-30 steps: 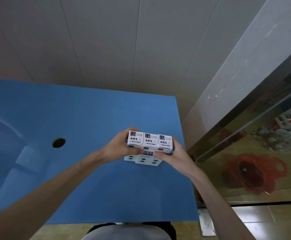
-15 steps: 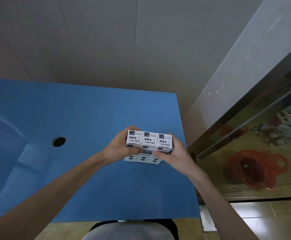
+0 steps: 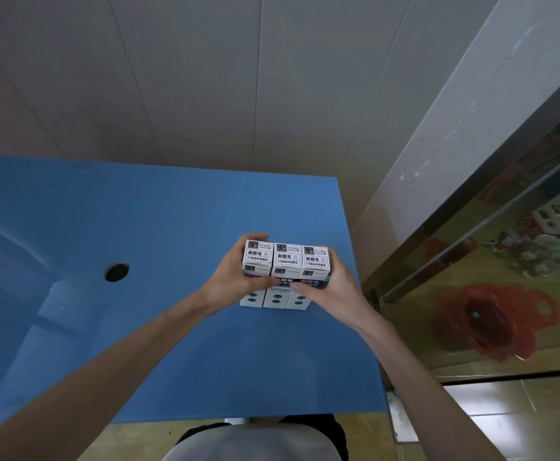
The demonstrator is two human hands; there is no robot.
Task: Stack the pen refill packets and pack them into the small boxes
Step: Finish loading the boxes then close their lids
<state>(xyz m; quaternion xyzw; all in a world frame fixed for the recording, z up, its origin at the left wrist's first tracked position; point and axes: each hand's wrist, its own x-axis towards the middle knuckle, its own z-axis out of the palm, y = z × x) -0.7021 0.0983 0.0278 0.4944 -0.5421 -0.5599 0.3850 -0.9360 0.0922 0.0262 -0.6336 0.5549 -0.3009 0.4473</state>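
Three small white boxes (image 3: 287, 259) with black printed labels stand side by side in a tight block on the blue table (image 3: 145, 227), near its right edge. My left hand (image 3: 230, 279) grips the block's left side, thumb across the front. My right hand (image 3: 333, 289) grips the right side, fingers curled round the far edge. Both hands squeeze the block together. The lower ends of the boxes (image 3: 275, 299) show below my thumbs, against the table top. Whether the block touches the table I cannot tell. No loose refill packets are in view.
A round dark hole (image 3: 117, 272) lies in the table to the left. A pale panelled wall stands behind the table. A glass door with a dark frame (image 3: 471, 201) runs along the right, with a red bag (image 3: 495, 319) on the floor behind it.
The block of boxes and both hands have stayed almost in place, drifting only slightly. The grip is the same.
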